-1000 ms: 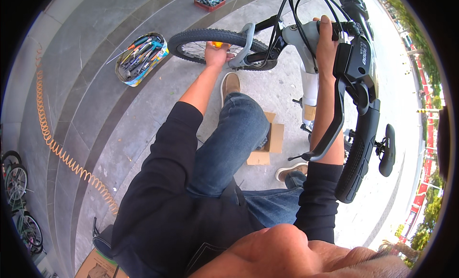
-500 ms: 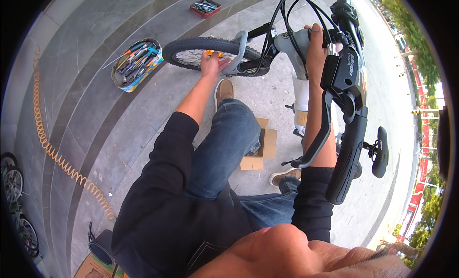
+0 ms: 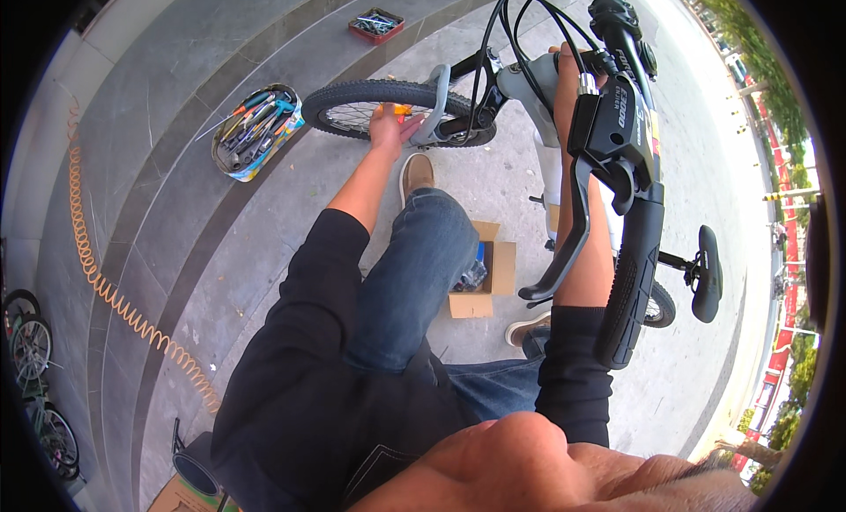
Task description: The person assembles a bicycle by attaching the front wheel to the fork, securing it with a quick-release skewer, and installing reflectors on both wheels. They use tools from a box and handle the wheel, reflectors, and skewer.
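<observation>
A bicycle stands in front of me, its front wheel at the far middle and its black handlebar grip close on the right. At the wheel, my left hand has thumb and forefinger closed on a small orange piece that looks like a spoke reflector; the other fingers stretch toward the grey fork arch. Behind the brake lever, my right hand is wrapped round the grey frame near its front end. Cables and the handlebar partly cover that hand.
Left of the wheel stands a tool tub full of hand tools; farther off is a red tray of small metal parts. An open cardboard box sits by my knee. An orange coiled hose crosses the ground. The saddle is at right.
The handlebar and brake lever have shifted slightly left, and more of the rear wheel shows below the saddle. Both hands stay at the same places on the bicycle.
</observation>
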`<state>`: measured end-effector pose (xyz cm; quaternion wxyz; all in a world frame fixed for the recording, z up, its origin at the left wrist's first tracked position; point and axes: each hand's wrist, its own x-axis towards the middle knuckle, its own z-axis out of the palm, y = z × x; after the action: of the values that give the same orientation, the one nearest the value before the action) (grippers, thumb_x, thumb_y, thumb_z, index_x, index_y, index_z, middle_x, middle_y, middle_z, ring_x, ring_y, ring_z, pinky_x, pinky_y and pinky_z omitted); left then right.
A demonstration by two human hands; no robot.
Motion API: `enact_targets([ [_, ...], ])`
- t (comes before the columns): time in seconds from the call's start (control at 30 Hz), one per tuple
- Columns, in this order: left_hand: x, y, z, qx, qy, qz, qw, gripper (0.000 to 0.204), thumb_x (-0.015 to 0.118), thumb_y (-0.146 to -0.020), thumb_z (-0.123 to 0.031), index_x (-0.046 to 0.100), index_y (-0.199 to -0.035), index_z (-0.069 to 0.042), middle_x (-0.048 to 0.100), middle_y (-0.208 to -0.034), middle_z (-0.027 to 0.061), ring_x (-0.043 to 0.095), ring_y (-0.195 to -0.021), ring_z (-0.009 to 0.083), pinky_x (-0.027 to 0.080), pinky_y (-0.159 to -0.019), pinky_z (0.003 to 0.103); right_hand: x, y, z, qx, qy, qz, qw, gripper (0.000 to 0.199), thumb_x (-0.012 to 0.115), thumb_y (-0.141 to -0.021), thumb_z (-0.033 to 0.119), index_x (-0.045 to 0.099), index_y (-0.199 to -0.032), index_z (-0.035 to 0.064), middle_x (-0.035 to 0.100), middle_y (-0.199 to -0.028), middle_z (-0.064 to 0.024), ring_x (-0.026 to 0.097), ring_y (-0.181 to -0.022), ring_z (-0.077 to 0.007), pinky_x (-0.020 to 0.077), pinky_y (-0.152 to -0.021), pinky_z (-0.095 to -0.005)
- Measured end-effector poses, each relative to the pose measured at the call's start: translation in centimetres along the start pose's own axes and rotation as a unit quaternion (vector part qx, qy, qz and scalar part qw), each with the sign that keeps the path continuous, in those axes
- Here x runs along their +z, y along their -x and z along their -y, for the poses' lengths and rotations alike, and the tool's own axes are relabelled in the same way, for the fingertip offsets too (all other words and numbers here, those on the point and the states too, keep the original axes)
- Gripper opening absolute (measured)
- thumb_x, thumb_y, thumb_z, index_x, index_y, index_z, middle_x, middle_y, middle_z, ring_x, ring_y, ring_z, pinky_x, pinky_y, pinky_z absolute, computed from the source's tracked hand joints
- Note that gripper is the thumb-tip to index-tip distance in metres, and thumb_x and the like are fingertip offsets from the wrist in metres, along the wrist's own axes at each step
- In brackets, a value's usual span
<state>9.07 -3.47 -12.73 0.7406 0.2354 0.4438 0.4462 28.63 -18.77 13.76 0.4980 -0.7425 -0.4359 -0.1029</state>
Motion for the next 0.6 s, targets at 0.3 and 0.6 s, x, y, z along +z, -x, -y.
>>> enact_targets([
  [0.3, 0.3, -0.6, 1.3, 0.032, 0.001, -0.024, 0.999, 0.034, 0.044, -0.120, -0.039, 0.049, -0.141, -0.013, 0.070, -0.131, 0.0141, 0.080, -0.103, 0.0340, 0.065, -0.091, 0.046, 0.7, 0.4, 0.0, -0.001, 0.016, -0.002, 1.000, 0.036, 0.069, -0.107, 0.050, 0.087, -0.110, 0.0185, 0.078, -0.102, -0.0066, 0.072, -0.098, -0.0223, 0.0525, -0.096, -0.0449],
  [0.6, -2.4, -0.5, 1.7, 0.012, 0.064, -0.028, 0.997, 0.031, 0.055, -0.115, -0.028, 0.054, -0.139, -0.008, 0.072, -0.123, 0.0139, 0.080, -0.099, 0.0334, 0.067, -0.079, 0.040, -0.1, 0.5, 0.1, -0.018, 0.036, 0.011, 0.999, 0.032, 0.068, -0.108, 0.043, 0.082, -0.120, 0.0183, 0.079, -0.109, -0.0110, 0.075, -0.104, -0.0255, 0.0546, -0.099, -0.0425],
])
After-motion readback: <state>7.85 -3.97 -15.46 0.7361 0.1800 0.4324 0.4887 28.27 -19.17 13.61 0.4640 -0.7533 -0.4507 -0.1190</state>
